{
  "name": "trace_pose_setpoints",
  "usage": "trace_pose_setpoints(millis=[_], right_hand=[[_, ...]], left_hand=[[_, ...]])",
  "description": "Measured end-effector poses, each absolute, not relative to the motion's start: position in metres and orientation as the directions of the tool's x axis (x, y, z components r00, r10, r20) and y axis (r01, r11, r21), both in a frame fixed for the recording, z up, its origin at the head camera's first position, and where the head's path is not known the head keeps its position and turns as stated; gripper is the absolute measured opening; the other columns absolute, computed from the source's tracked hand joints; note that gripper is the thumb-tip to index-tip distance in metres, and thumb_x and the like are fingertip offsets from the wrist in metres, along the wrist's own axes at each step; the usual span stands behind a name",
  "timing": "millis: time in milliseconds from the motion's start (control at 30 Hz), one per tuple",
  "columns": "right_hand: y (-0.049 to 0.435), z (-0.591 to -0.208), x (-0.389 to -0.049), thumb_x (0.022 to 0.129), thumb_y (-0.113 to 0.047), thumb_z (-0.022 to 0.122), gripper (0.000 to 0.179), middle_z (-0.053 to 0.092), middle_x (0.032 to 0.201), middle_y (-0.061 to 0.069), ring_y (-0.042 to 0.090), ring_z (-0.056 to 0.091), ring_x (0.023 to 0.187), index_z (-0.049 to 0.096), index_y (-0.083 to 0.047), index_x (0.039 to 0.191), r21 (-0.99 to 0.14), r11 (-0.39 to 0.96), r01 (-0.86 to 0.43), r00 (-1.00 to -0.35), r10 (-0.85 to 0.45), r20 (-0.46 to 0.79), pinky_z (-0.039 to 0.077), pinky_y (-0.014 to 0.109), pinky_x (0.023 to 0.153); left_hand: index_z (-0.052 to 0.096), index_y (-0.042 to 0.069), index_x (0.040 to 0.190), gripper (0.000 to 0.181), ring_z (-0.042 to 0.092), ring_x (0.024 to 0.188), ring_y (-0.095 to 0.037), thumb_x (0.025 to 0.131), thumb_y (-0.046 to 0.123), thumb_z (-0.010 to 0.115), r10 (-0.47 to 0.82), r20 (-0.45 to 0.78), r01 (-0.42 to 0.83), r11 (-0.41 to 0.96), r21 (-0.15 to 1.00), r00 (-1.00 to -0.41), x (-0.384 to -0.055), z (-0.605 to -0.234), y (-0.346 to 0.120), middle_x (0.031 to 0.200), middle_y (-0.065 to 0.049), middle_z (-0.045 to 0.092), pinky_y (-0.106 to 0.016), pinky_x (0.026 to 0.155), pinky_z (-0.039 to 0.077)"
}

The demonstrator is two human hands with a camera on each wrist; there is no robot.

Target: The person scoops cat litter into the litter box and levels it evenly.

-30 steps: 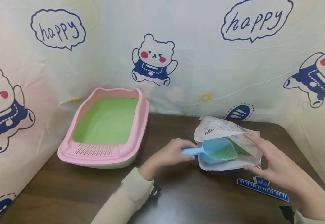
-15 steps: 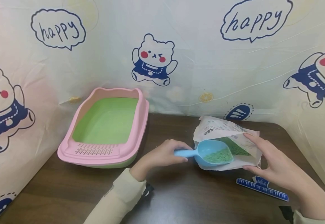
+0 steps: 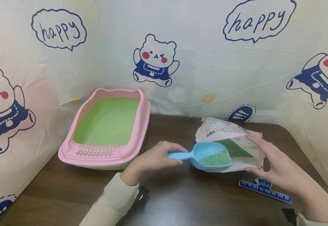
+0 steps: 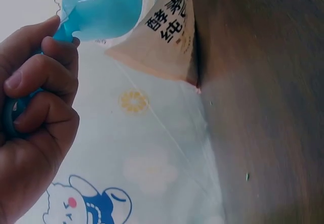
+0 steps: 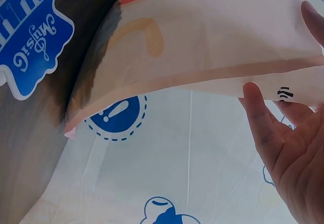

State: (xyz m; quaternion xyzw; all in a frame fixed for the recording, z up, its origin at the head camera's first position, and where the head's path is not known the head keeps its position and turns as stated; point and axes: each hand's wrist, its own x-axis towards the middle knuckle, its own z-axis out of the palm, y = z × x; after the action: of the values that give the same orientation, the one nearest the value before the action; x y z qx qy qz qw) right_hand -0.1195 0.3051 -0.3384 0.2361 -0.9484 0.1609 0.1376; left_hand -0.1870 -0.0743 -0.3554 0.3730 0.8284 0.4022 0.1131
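My left hand (image 3: 155, 157) grips the handle of a light blue scoop (image 3: 199, 152), its fingers curled round it in the left wrist view. Green pellets (image 3: 216, 159) lie in the scoop's bowl. The scoop is held level, over the near left part of a white litter bag (image 3: 209, 127) whose mouth gapes. More green pellets (image 3: 234, 148) show inside the bag. My right hand (image 3: 282, 163) holds the bag at its right end, thumb at the near side and fingers at the far side. In the right wrist view, fingertips (image 5: 251, 90) touch the bag's edge.
A pink-rimmed green litter box (image 3: 104, 122) stands at the left of the dark wooden table (image 3: 178, 201). A blue clip (image 3: 265, 190) with a piano-key pattern lies in front of the bag. A printed curtain (image 3: 198, 72) hangs behind.
My left hand has drawn the scoop, loaded with pellets, leftward out of the bag's mouth. My right hand and the bag have stayed in place.
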Motion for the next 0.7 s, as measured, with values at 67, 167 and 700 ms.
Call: trace_pose_setpoints(millis=[67, 167, 700], right_hand=[[0.305, -0.339, -0.12, 0.064, -0.024, 0.094, 0.114, 0.052, 0.136, 0.021, 0.029, 0.053, 0.106, 0.028, -0.02, 0.157, -0.247, 0.835, -0.493, -0.852, -0.405, 0.332, 0.052, 0.059, 0.079], [0.305, -0.34, -0.12, 0.064, -0.024, 0.094, 0.113, 0.053, 0.135, 0.02, 0.029, 0.054, 0.105, 0.029, -0.019, 0.157, -0.239, 0.837, -0.492, -0.851, -0.406, 0.333, 0.053, 0.057, 0.078], [0.305, -0.34, -0.12, 0.064, -0.026, 0.094, 0.111, 0.056, 0.13, 0.016, 0.025, 0.054, 0.102, 0.031, -0.019, 0.155, -0.22, 0.844, -0.489, -0.849, -0.401, 0.345, 0.054, 0.046, 0.074]], left_hand=[[0.073, 0.016, 0.117, 0.029, 0.06, 0.081, -0.01, 0.088, 0.017, 0.075, 0.707, 0.116, 0.532, 0.402, 0.745, -0.698, -0.186, -0.355, -0.08, 0.099, 0.003, 0.071, -0.024, 0.073, 0.051], [0.073, 0.016, 0.117, 0.029, 0.059, 0.08, -0.01, 0.088, 0.017, 0.075, 0.702, 0.128, 0.54, 0.404, 0.738, -0.7, -0.184, -0.353, -0.088, 0.098, 0.003, 0.071, -0.023, 0.072, 0.051], [0.072, 0.014, 0.118, 0.031, 0.06, 0.082, -0.011, 0.088, 0.016, 0.075, 0.684, 0.122, 0.518, 0.41, 0.751, -0.719, -0.173, -0.343, -0.116, 0.099, 0.002, 0.071, -0.024, 0.072, 0.052]])
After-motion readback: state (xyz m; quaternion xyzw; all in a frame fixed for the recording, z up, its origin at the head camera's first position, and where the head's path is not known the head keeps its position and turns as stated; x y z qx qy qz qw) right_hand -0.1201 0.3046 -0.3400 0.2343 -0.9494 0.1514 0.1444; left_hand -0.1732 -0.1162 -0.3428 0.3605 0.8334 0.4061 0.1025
